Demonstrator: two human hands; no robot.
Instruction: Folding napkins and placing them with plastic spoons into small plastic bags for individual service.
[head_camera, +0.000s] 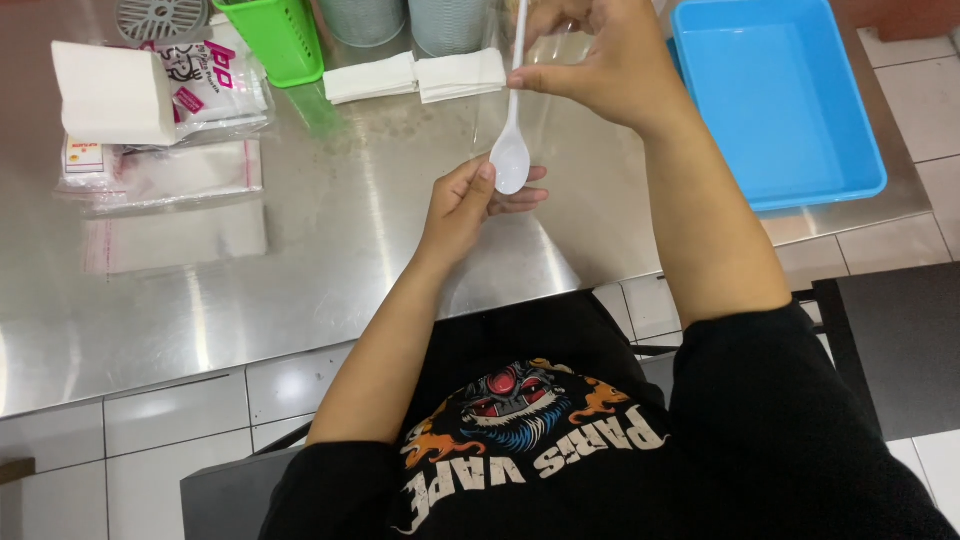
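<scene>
A white plastic spoon (512, 140) hangs upright over the steel table (330, 260), bowl end down. My right hand (600, 60) pinches its handle near the top and also seems to hold a clear plastic sleeve there. My left hand (470, 205) grips the spoon's bowl between thumb and fingers, just above the table's front edge.
A blue plastic tray (775, 100) sits at the right. Folded white napkins (415, 75) lie at the back, beside a green basket (270, 35) and two grey cups (405, 20). A napkin pack (115, 95) and clear plastic sleeves (175, 205) lie at the left.
</scene>
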